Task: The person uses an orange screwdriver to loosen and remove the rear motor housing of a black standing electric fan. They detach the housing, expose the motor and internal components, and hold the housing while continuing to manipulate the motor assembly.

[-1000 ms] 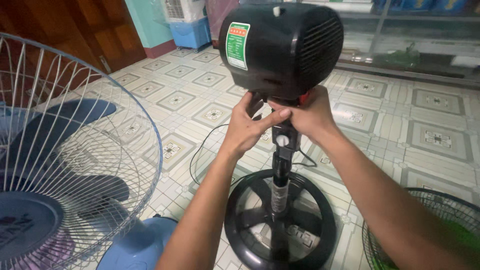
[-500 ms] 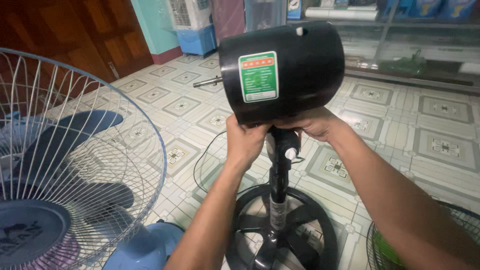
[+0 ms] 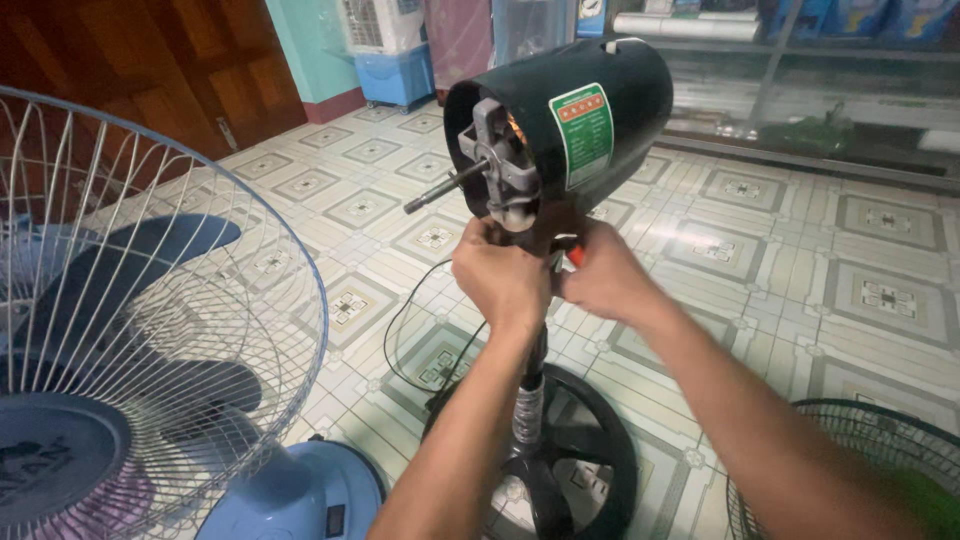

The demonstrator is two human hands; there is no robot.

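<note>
Both hands grip the neck right under the black fan motor (image 3: 575,120). The left hand (image 3: 500,275) is wrapped tight around the neck where it meets the pole (image 3: 532,390). The right hand (image 3: 600,280) is closed there too, and a bit of orange peeks out by its fingers; I cannot tell what that is.

To do this well, hold the neck firm and keep the heavy motor from tipping. Keep fingers away from the bare metal shaft (image 3: 445,190).

The motor sits just above both hands, touching them. The shaft pokes out up and left of the left hand. The round black base (image 3: 600,450) is well below.
</note>
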